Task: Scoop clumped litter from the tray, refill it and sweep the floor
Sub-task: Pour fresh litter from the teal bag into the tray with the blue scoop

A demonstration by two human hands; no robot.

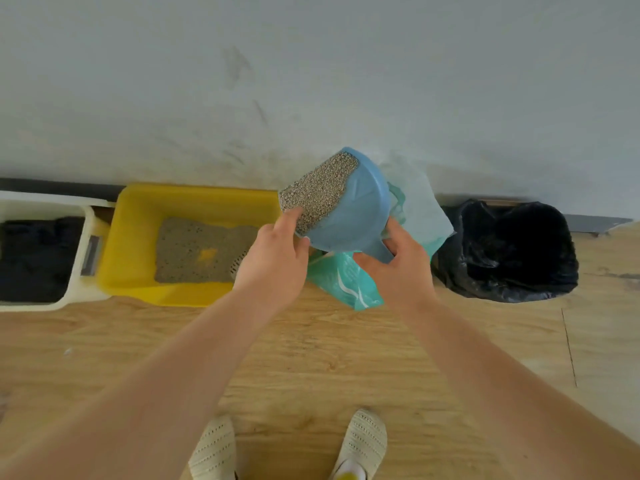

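Observation:
A blue scoop-shaped pan (360,209) full of grey litter (320,190) is held up between the tray and the bag. My right hand (398,268) grips its handle from below. My left hand (277,254) steadies its near rim, thumb on the litter's edge. The yellow litter tray (138,237) stands on the floor against the wall, with a patch of grey litter (197,251) and a bare yellow spot in it. A white slotted scoop (239,263) peeks out behind my left hand. A teal and white litter bag (349,282) stands under the pan.
A bin lined with a black bag (509,251) stands at the right by the wall. A white box with dark contents (45,258) sits left of the tray. My two feet in cream shoes (291,445) stand on the wooden floor.

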